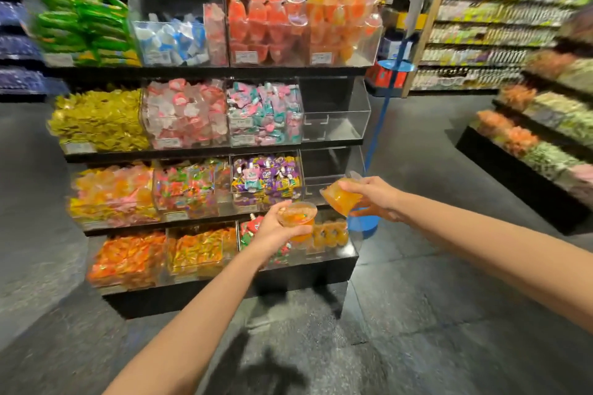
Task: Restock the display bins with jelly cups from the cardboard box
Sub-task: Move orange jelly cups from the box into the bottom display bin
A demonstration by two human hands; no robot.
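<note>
Shelving of clear acrylic display bins (337,125) fills the far left of the aisle, most of them packed with bright sweets. Nearer, the person's left hand (272,229) has its grip curled round a clear plastic jelly cup of orange jelly (297,218), held upright in front of the lowest tier. Just behind it, the bottom right bin (330,234) already has a short row of similar orange cups. To the right and a little higher, the right hand (372,194) pinches a second orange jelly cup (338,197), tipped on its side. No cardboard box is in view. To do this well, I'd say each cup should go in upright beside the row, lowered rather than dropped, with the tilted one righted first so its lid seal isn't strained.
</note>
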